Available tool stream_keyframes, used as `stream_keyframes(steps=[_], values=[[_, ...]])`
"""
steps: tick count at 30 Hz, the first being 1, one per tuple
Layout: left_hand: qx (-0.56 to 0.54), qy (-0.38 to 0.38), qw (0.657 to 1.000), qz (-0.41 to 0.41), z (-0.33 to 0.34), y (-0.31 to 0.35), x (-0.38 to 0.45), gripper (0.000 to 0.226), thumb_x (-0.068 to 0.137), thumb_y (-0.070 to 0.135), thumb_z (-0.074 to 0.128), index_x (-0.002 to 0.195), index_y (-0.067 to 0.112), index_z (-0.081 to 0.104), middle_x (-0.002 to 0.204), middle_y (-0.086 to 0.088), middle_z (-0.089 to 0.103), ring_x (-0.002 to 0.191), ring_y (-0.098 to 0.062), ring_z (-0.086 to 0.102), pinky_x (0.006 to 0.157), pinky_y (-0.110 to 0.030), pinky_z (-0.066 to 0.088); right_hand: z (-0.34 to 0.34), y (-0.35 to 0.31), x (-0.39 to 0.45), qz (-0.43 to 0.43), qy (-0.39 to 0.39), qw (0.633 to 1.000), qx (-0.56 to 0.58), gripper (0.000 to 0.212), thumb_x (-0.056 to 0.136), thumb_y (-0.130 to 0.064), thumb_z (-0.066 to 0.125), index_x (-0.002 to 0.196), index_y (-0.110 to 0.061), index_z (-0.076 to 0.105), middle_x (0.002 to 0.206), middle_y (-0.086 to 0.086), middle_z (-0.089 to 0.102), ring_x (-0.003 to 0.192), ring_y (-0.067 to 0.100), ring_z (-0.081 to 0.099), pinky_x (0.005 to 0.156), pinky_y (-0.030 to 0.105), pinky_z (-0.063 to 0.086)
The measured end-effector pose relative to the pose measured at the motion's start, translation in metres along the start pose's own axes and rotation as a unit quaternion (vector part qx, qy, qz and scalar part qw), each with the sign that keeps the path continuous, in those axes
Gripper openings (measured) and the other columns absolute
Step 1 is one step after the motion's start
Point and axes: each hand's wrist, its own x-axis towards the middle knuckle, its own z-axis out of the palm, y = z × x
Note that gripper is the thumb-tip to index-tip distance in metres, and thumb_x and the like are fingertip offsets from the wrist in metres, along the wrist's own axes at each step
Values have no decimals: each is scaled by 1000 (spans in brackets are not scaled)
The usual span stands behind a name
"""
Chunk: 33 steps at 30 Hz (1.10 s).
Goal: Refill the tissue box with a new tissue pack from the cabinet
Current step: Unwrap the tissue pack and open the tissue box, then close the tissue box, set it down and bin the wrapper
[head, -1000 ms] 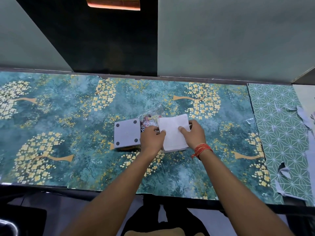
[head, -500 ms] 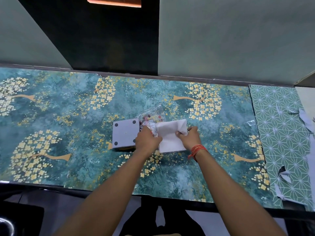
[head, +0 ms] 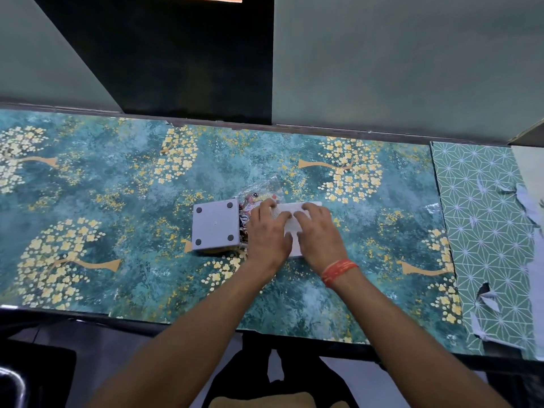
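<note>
A grey square tissue box [head: 215,225] lies upside down on the teal floral counter [head: 117,219], its base with round feet facing up. Right of it lies a crumpled clear printed wrapper [head: 260,194]. A white stack of tissues [head: 290,228] lies flat beside the wrapper. My left hand [head: 269,235] and my right hand [head: 319,234] both press down on the stack, fingers spread over its top, covering most of it. A red thread band circles my right wrist.
An open dark cabinet bay [head: 176,54] stands behind the counter, between pale green doors. A green geometric liner [head: 485,231] with torn paper patches covers the counter's right end. A dark bag [head: 265,378] sits below the front edge.
The tissue stack has been laid down flatter on the counter. Both hands moved from gripping its edges to lying on top of it, close together.
</note>
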Motion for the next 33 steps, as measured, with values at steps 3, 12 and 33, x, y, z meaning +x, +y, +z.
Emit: stream_keyframes(steps=[3, 12, 33], values=[[72, -111, 991, -30, 2, 1, 2, 69, 82, 15, 69, 143, 30, 41, 161, -16, 13, 144, -37, 21, 113, -48, 31, 0, -5, 8, 25, -109, 993, -48, 47, 87, -1, 53, 133, -4, 44, 148, 19, 32, 131, 38, 34, 100, 40, 44], [42, -182, 980, -63, -3, -4, 17, 65, 75, 26, 75, 133, 30, 48, 160, -16, 11, 138, -40, 32, 104, -48, 43, 4, -17, 21, 62, -152, 984, -74, 52, 85, -5, 60, 134, -6, 41, 143, 18, 29, 126, 37, 36, 92, 38, 49], [86, -235, 965, -73, 1, -5, 17, 85, 80, 34, 69, 151, 24, 23, 143, -18, 37, 120, -41, 51, 89, -49, 50, 8, -16, 25, 110, -211, 969, -61, 56, 87, -9, 61, 138, -8, 40, 152, 23, 22, 142, 40, 23, 100, 43, 44]])
